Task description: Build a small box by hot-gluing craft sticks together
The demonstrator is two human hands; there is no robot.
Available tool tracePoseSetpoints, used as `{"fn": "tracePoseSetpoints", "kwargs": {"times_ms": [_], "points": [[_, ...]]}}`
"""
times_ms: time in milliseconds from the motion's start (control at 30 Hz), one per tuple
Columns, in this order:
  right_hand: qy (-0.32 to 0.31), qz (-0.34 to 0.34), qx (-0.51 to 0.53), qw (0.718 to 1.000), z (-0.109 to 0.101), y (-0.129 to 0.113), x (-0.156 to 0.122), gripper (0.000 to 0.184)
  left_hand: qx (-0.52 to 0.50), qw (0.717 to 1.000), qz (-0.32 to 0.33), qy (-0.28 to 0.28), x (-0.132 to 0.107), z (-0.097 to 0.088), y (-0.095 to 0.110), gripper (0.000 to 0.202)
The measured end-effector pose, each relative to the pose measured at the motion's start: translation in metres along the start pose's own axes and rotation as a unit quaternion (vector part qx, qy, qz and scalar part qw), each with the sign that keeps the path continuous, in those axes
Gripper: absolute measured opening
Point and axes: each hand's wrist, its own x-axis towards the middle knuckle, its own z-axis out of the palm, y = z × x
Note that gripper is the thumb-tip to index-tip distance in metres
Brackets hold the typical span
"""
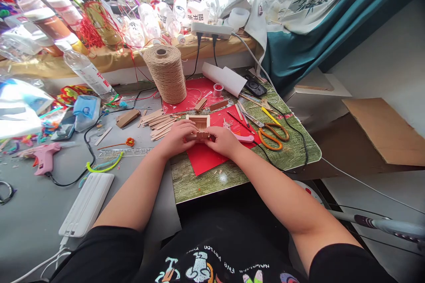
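Observation:
Between both hands is a small box-like model built from wooden craft sticks, with a pale frame and a brown strip at its near edge. My left hand is closed on its left side, thumb at the near edge. The right side is pinched by my right hand. The fingers hide much of the model's sides. It is over a red sheet. A pile of loose craft sticks lies just beyond my left hand. Beside my right hand rests a pink glue gun, partly hidden by that hand.
Orange-handled scissors and a yellow pen lie at the right. A big twine spool stands behind. Another pink glue gun and a white power bank are at left. Cables cross the table; a power strip sits on the sill.

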Motion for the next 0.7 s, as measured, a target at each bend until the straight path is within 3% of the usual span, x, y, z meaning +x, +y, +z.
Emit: {"fn": "tracePoseSetpoints", "kwargs": {"times_ms": [433,700], "points": [[0.003,0.001,0.009,1.0,0.0014,0.0019,-0.0008,0.017,0.0,1.0,0.01,0.004,-0.0008,-0.0007,-0.0021,0.025],[0.004,0.005,0.007,1.0,0.0023,0.002,-0.0005,0.011,0.004,1.0,-0.002,0.005,0.0014,0.0019,0.0011,0.02]]}}
